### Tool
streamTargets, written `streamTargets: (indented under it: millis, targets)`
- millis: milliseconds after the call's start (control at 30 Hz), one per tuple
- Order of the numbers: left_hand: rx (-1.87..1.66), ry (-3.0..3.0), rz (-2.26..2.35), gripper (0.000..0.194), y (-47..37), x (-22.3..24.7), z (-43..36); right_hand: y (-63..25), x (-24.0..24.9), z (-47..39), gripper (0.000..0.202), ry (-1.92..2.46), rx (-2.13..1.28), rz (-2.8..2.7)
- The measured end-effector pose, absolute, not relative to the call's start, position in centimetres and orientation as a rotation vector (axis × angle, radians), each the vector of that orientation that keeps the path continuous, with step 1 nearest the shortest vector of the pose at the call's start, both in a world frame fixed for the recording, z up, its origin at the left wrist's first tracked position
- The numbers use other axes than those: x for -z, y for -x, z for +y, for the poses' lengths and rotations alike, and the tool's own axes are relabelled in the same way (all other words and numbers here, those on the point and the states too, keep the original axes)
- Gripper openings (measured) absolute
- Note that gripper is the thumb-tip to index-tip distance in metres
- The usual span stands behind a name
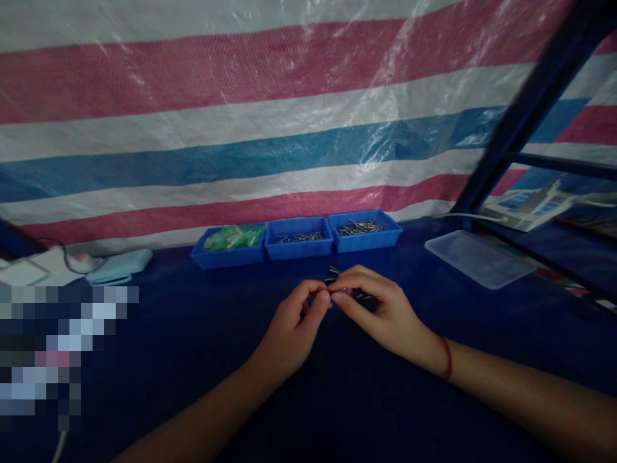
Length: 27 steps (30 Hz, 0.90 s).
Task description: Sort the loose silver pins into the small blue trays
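My left hand (299,321) and my right hand (378,308) meet fingertip to fingertip above the blue table. Thumb and forefinger of each are pinched together, and whatever sits between them is too small and dark to make out. Several short, thin metal pieces (364,297) lie by the fingers of my right hand, partly hidden by it. Just beyond the hands stand three blue bins. The left bin (229,258) holds green and clear plastic packets (234,236). Loose thin metal pieces lie in the middle bin (299,249) and more thickly in the right bin (369,240).
A clear plastic lid (479,257) lies at the right, near a dark metal frame (511,122). A light blue pouch-like item (121,265) and white items (45,267) with a cable are at the far left. Striped sheeting (241,141) hangs behind the table.
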<state>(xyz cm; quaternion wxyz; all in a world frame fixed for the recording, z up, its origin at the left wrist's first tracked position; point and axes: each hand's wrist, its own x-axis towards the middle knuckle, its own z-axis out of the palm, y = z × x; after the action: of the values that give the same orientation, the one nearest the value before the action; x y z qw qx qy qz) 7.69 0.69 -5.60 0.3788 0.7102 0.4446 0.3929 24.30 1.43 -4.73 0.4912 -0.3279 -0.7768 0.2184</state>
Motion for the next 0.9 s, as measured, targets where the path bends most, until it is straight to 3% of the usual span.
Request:
streamTargets:
  millis: [333, 900]
  targets:
    - [-0.968, -1.795, 1.098, 0.019, -7.92, 5.39, 0.60, -24.32, 4.88, 1.34, 0.012, 0.811, -0.551, -1.866]
    - [-1.248, -1.976, 1.200, 0.006, -7.41, 5.31, 0.59, -24.33, 5.02, 1.47, 0.007, 0.850, -0.466, -1.996]
